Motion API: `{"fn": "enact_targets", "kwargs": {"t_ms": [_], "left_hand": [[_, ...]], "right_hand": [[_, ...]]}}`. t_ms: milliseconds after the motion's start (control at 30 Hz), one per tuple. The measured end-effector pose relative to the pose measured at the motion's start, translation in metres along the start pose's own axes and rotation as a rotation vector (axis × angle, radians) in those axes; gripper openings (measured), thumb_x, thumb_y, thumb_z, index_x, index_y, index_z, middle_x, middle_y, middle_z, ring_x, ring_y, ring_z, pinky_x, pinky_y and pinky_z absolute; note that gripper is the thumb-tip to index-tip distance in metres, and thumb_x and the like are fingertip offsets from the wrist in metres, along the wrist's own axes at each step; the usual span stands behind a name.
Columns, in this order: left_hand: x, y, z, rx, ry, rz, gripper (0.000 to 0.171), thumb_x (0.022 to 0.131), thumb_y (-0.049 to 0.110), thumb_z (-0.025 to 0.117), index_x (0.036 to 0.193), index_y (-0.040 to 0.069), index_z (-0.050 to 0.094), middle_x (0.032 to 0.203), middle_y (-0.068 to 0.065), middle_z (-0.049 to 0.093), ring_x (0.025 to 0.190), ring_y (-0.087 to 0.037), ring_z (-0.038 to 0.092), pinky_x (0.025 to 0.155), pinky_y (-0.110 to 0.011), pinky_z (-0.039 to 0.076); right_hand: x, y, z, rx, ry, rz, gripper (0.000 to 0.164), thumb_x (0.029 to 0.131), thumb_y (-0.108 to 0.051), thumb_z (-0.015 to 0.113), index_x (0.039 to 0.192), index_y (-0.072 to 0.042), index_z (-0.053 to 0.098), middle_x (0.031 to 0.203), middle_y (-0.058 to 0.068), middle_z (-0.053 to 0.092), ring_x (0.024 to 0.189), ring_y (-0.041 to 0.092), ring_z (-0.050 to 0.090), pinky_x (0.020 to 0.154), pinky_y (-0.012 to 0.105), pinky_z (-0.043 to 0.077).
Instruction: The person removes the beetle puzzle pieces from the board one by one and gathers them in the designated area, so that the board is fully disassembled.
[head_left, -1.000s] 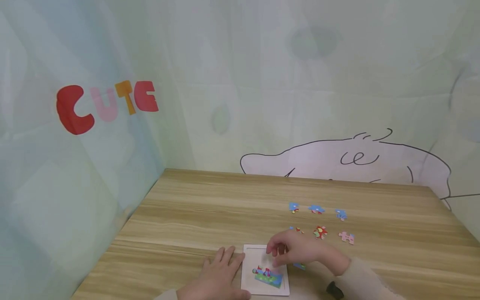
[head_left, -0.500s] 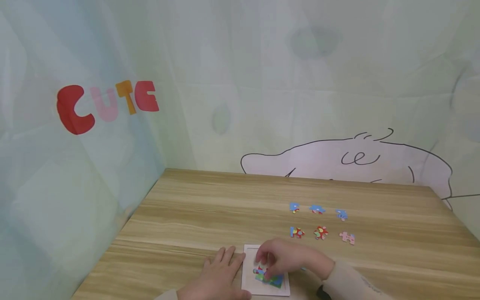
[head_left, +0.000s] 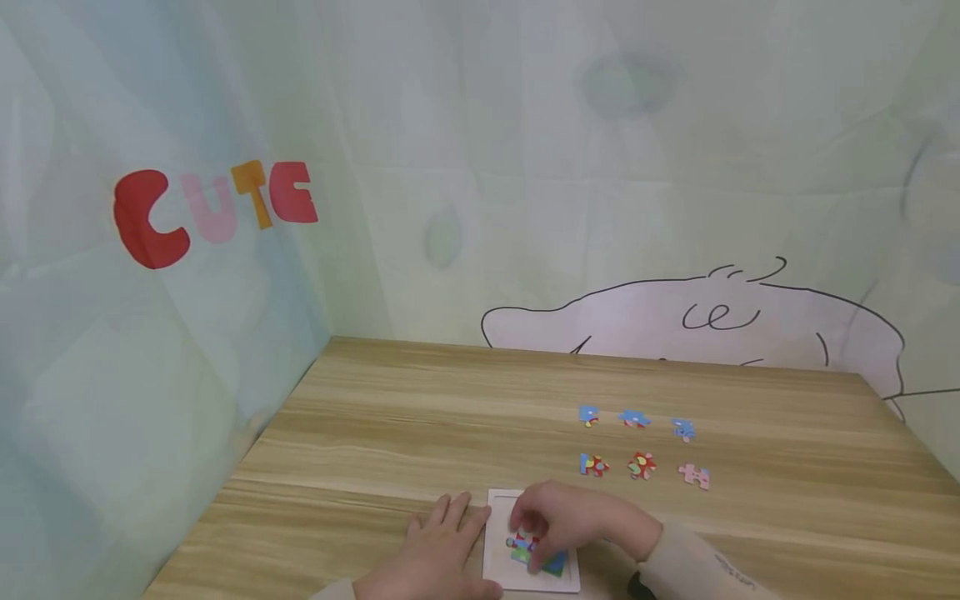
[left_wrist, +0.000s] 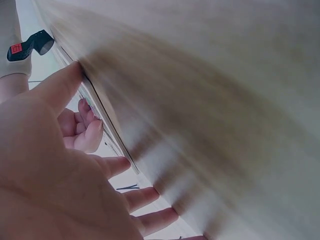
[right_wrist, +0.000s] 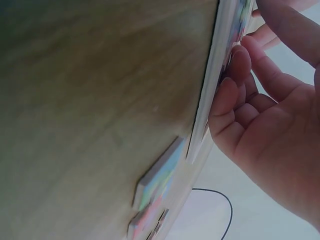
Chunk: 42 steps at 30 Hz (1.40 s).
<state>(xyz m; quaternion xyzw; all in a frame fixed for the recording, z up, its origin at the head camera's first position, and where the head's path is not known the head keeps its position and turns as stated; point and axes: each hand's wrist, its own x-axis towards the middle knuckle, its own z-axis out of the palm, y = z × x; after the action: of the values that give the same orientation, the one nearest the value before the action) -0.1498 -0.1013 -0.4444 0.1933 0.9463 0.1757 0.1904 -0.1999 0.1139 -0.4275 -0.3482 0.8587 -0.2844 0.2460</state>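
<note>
A white puzzle tray [head_left: 495, 575] lies at the table's near edge, holding a small joined patch of green, blue and red puzzle pieces [head_left: 555, 567]. My right hand [head_left: 566, 517] bends over that patch, thumb on its near side and curled fingertips on its far side, pinching at a piece mostly hidden beneath them. The right wrist view shows these curled fingers [right_wrist: 235, 67] right at the tray rim [right_wrist: 205, 100]. Flat on the table, my left hand [head_left: 438, 550] has its fingers spread, with thumb and index finger at the tray's left edge.
Beyond the tray, loose pieces lie in two rows: a blue piece [head_left: 634, 418] is in the far row, a red piece [head_left: 642, 465] and a pink piece [head_left: 694, 476] in the nearer one. More pieces [right_wrist: 160, 172] lie beside the tray in the right wrist view.
My right hand has moved left and down onto the pieces in the tray, uncovering a loose piece in the nearer row. The left hand has stayed in place.
</note>
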Motion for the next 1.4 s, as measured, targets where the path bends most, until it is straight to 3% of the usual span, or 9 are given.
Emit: {"fn": "enact_targets", "kwargs": {"t_ms": [400, 600, 933, 1400], "left_hand": [[-0.0004, 0.0011, -0.0006, 0.003, 0.003, 0.009, 0.09, 0.078, 0.06, 0.069, 0.144, 0.006, 0.042, 0.152, -0.026, 0.029, 0.139, -0.051, 0.021, 0.095, -0.078, 0.021], [-0.0011, 0.002, -0.0019, -0.007, -0.003, 0.005, 0.09, 0.078, 0.059, 0.068, 0.145, 0.006, 0.041, 0.153, -0.026, 0.028, 0.139, -0.051, 0.02, 0.096, -0.078, 0.019], [-0.0006, 0.0014, -0.0007, -0.016, 0.004, 0.005, 0.09, 0.077, 0.059, 0.069, 0.143, 0.005, 0.043, 0.152, -0.026, 0.028, 0.139, -0.051, 0.02, 0.095, -0.079, 0.019], [0.0005, 0.0015, 0.0003, 0.01, 0.012, -0.001, 0.09, 0.076, 0.061, 0.068, 0.143, 0.006, 0.043, 0.152, -0.024, 0.029, 0.139, -0.05, 0.021, 0.095, -0.079, 0.019]], "right_hand": [[0.0008, -0.0027, 0.0022, -0.058, 0.002, 0.023, 0.032, 0.068, -0.01, 0.086, 0.092, -0.014, 0.064, 0.08, -0.012, 0.052, 0.073, 0.0, 0.047, 0.07, 0.018, 0.043], [0.002, -0.0025, 0.0038, -0.076, 0.004, -0.008, 0.035, 0.066, -0.007, 0.086, 0.085, -0.017, 0.059, 0.076, -0.013, 0.051, 0.069, -0.001, 0.046, 0.067, 0.017, 0.043], [0.0036, -0.002, 0.0037, -0.074, -0.04, -0.043, 0.034, 0.07, -0.004, 0.084, 0.086, -0.019, 0.057, 0.072, -0.012, 0.051, 0.065, -0.001, 0.046, 0.063, 0.016, 0.042], [0.0026, -0.0004, 0.0038, -0.089, -0.027, -0.067, 0.032, 0.072, -0.002, 0.082, 0.087, -0.017, 0.058, 0.071, -0.013, 0.051, 0.064, -0.002, 0.046, 0.062, 0.016, 0.042]]}}
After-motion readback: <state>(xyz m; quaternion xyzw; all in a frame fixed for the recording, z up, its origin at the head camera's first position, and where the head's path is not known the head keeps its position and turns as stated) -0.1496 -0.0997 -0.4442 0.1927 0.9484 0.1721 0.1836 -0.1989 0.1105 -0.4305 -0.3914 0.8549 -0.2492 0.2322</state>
